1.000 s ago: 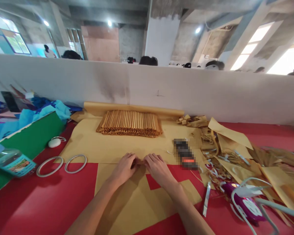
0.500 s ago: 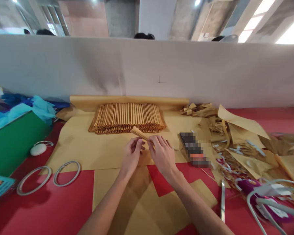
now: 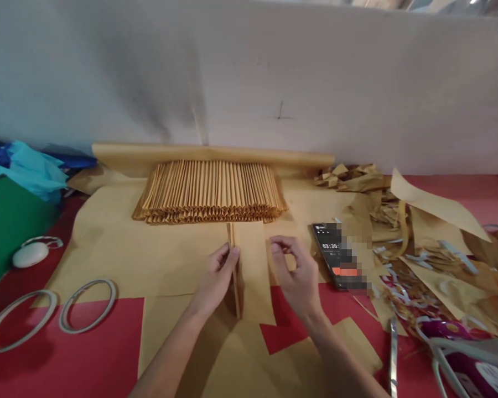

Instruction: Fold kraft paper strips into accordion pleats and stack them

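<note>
My left hand (image 3: 218,276) is closed on the left edge of a pleated strip of brown kraft paper (image 3: 253,271), thumb on the near side. Tight folds stand up at that edge, and a flat panel spreads to the right. Just beyond the panel's right edge, my right hand (image 3: 296,273) has loosely curled fingers, with a gap between thumb and fingers and nothing visible in them. Behind both hands lies a wide stack of pleated kraft paper (image 3: 213,188), its folds upright.
A phone (image 3: 338,257) lies right of my right hand. Paper scraps (image 3: 423,260), a metal strip (image 3: 393,354) and a purple device with a pale cord (image 3: 473,359) are farther right. Two rings (image 3: 87,307) lie left. A paper roll (image 3: 216,152) runs along the wall.
The pleated paper has turned from slanting to upright and one panel has spread open. My right hand has come off it and moved right. The view has tilted down.
</note>
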The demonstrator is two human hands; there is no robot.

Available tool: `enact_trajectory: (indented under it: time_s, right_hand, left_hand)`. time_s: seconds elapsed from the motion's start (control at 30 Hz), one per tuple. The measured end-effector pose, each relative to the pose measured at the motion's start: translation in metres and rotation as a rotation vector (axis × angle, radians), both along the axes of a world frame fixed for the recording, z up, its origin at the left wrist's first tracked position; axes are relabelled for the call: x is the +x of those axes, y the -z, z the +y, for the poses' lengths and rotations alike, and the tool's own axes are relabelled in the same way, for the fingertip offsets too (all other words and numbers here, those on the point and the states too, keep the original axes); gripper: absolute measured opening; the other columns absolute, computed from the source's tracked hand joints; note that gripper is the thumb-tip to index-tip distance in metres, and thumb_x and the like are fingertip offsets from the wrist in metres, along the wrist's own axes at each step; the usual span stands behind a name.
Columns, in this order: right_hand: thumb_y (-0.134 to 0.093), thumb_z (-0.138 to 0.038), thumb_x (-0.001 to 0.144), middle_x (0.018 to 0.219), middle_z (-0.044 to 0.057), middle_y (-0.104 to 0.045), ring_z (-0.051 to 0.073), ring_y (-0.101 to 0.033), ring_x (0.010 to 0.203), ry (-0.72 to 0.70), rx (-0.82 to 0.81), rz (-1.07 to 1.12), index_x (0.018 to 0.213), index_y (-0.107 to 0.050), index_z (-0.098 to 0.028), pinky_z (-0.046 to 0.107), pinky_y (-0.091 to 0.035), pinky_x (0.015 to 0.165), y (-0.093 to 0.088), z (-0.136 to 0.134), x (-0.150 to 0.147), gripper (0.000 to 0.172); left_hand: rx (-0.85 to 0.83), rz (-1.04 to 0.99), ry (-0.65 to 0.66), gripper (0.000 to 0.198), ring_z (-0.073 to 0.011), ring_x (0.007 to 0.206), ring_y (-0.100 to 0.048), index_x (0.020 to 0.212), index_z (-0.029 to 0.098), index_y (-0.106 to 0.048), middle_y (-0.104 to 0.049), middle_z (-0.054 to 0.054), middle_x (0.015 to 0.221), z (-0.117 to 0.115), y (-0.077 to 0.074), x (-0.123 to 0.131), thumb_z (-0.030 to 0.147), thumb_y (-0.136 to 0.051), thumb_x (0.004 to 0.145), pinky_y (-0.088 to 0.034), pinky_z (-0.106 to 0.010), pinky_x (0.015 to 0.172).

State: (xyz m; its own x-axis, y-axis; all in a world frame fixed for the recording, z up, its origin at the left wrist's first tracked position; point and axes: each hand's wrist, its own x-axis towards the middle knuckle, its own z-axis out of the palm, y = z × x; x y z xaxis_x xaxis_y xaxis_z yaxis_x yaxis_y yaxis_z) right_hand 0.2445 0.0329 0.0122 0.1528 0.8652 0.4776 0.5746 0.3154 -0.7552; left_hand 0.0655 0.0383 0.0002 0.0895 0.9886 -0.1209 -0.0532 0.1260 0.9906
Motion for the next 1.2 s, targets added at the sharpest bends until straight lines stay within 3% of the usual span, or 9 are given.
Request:
enact_trajectory:
  time_s: [0.1, 0.2, 0.33, 0.53, 0.73, 0.87, 1.0, 1.2]
  right_hand:
    - [-0.052, -0.044, 0.094, 0.113, 0.014, -0.067, 0.028, -0.062, 0.101, 0.265, -0.057, -0.242, 0.119, -0.060, -0.018, 0.045, -0.048, 0.092, 0.002, 0.015, 0.042, 0.037]
    - [-0.054, -0.058, 0.088, 0.138, 0.024, -0.053, 0.042, -0.050, 0.126, 0.496, -0.308, -0.463, 0.142, -0.045, -0.015, 0.059, -0.041, 0.098, 0.008, 0.021, 0.087, 0.069]
    - [-0.054, -0.066, 0.082, 0.143, 0.026, -0.049, 0.046, -0.045, 0.131, 0.505, -0.545, -0.520, 0.152, -0.029, -0.012, 0.059, -0.040, 0.099, 0.018, 0.021, 0.118, 0.092]
    - [-0.061, -0.060, 0.075, 0.138, 0.022, -0.056, 0.041, -0.048, 0.129, 0.515, -0.488, -0.474, 0.146, -0.038, -0.013, 0.052, -0.039, 0.102, 0.019, 0.024, 0.118, 0.088]
    - [-0.062, -0.064, 0.076, 0.138, 0.022, -0.055, 0.041, -0.047, 0.130, 0.614, -0.541, -0.497, 0.150, -0.028, -0.014, 0.054, -0.037, 0.101, 0.011, 0.021, 0.111, 0.096]
    - [-0.063, -0.060, 0.076, 0.136, 0.023, -0.056, 0.042, -0.047, 0.129, 0.646, -0.531, -0.511, 0.147, -0.035, -0.013, 0.054, -0.036, 0.102, 0.013, 0.022, 0.112, 0.090]
    - [-0.067, -0.058, 0.070, 0.134, 0.022, -0.056, 0.041, -0.047, 0.127, 0.598, -0.477, -0.453, 0.143, -0.042, -0.012, 0.051, -0.035, 0.103, 0.020, 0.027, 0.115, 0.090]
    - [-0.064, -0.061, 0.073, 0.132, 0.019, -0.057, 0.039, -0.047, 0.125, 0.503, -0.416, -0.413, 0.145, -0.038, -0.016, 0.051, -0.035, 0.103, 0.023, 0.029, 0.108, 0.088]
  left_hand:
    - [-0.111, -0.104, -0.077, 0.042, -0.0167, 0.076, -0.061, 0.082, 0.019, -0.068, -0.066, -0.001, 0.078, 0.001, 0.007, 0.001, 0.061, -0.067, 0.082, -0.047, -0.022, 0.069]
    - [-0.176, -0.185, -0.125, 0.039, -0.0160, 0.074, -0.063, 0.084, 0.021, -0.071, -0.068, 0.000, 0.077, 0.001, 0.013, 0.001, 0.059, -0.072, 0.079, -0.048, -0.021, 0.065]
    - [-0.207, -0.200, -0.134, 0.038, -0.0162, 0.073, -0.065, 0.087, 0.021, -0.074, -0.071, 0.000, 0.076, 0.001, 0.015, 0.000, 0.058, -0.075, 0.077, -0.049, -0.021, 0.065]
    - [-0.228, -0.196, -0.108, 0.041, -0.0184, 0.078, -0.068, 0.096, 0.020, -0.075, -0.074, -0.002, 0.083, 0.001, 0.007, 0.000, 0.056, -0.076, 0.077, -0.051, -0.022, 0.067]
    - [-0.221, -0.223, -0.043, 0.040, -0.0193, 0.077, -0.068, 0.098, 0.020, -0.075, -0.074, -0.003, 0.082, 0.001, 0.005, -0.001, 0.056, -0.074, 0.079, -0.049, -0.023, 0.065]
    - [-0.225, -0.220, -0.044, 0.039, -0.0198, 0.082, -0.068, 0.102, 0.021, -0.075, -0.075, -0.003, 0.088, 0.000, 0.006, -0.002, 0.054, -0.073, 0.081, -0.050, -0.023, 0.069]
    - [-0.258, -0.188, -0.071, 0.043, -0.0204, 0.082, -0.069, 0.102, 0.020, -0.075, -0.076, -0.004, 0.090, -0.001, 0.005, -0.002, 0.056, -0.074, 0.079, -0.050, -0.024, 0.069]
    - [-0.307, -0.181, -0.098, 0.047, -0.0235, 0.088, -0.070, 0.104, 0.019, -0.075, -0.077, -0.006, 0.096, 0.001, -0.003, 0.000, 0.056, -0.076, 0.075, -0.053, -0.027, 0.071]
